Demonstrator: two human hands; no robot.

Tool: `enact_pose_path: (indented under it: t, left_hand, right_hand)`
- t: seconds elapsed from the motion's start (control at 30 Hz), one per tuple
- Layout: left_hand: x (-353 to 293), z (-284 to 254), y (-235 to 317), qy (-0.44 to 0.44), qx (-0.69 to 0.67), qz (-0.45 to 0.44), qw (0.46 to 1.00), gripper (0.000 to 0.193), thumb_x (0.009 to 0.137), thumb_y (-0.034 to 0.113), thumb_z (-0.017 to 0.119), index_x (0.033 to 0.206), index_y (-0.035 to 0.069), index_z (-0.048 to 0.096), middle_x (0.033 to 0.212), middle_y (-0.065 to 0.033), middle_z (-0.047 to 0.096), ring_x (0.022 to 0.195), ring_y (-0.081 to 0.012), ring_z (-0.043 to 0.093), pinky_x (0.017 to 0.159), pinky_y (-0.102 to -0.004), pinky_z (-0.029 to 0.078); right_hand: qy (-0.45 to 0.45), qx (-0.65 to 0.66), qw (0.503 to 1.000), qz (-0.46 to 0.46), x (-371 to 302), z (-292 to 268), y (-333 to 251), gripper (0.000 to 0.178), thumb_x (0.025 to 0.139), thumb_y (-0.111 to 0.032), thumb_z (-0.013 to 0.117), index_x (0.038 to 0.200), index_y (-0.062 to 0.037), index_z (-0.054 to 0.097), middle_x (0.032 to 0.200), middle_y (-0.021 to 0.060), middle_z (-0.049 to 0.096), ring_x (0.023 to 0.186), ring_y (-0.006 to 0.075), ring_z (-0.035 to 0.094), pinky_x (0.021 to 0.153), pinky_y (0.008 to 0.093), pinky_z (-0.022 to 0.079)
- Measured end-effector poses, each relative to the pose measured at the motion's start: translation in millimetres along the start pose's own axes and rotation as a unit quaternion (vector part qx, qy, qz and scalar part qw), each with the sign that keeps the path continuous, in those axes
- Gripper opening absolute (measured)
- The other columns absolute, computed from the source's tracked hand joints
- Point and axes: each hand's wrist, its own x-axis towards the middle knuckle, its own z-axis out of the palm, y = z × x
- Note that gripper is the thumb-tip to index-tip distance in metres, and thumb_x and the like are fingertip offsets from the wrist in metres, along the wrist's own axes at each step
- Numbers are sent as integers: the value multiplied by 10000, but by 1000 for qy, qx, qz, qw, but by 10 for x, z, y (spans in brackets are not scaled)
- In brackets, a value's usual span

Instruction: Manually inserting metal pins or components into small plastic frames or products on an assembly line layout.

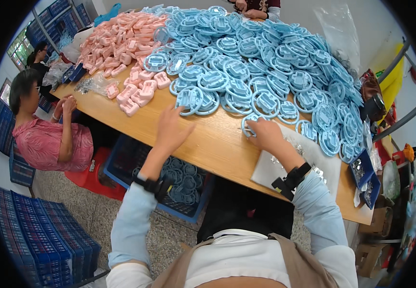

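Note:
A large heap of light blue plastic ring-shaped parts (237,69) covers the far side of the wooden table. At its near edge my right hand (268,135) is closed on one blue ring-shaped part (247,126), gripping it low over the tabletop. My left hand (172,128) reaches to the heap's near left corner, thumb apart from the fingers. Its fingertips are beside or touching another blue ring-shaped part (189,100); exact contact cannot be made out. Pink plastic pieces (143,91) lie farther left of that hand.
A white mat (261,169) with small metal pieces lies near my right forearm. Blue bins (361,169) stand at the table's right end. Under the table is a blue crate (126,161) with blue parts. A person in pink (54,139) sits left; another person's hands (249,9) show opposite.

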Motion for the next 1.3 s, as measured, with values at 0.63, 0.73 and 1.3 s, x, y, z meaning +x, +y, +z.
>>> enact_pose_path:
  t: [0.63, 0.73, 1.3]
  left_hand:
    - [153, 216, -330, -39, -98, -22, 994, 712, 643, 326, 753, 1203, 22, 434, 1194, -191, 450, 1094, -357, 443, 902, -416, 394]
    - [122, 168, -361, -38, -29, -3, 999, 717, 647, 336, 750, 1201, 13, 431, 1184, -195, 456, 1091, -355, 442, 917, -408, 380]
    - [556, 684, -248, -170, 36, 83, 981, 926, 631, 416, 736, 1340, 28, 286, 1373, -280, 222, 1270, -430, 219, 1030, -477, 225]
  right_hand:
    - [88, 161, 983, -4, 567, -16, 176, 430, 718, -280, 674, 1087, -80, 581, 1075, 140, 543, 858, 311, 585, 754, 389, 473]
    - [81, 182, 977, -76, 346, -18, -197, 432, 717, -283, 674, 1092, -90, 581, 1126, 134, 530, 852, 304, 595, 723, 390, 483]
    - [229, 116, 941, 221, -2081, -515, 752, 153, 735, -164, 606, 868, -92, 623, 786, 107, 603, 732, 301, 593, 632, 388, 480]
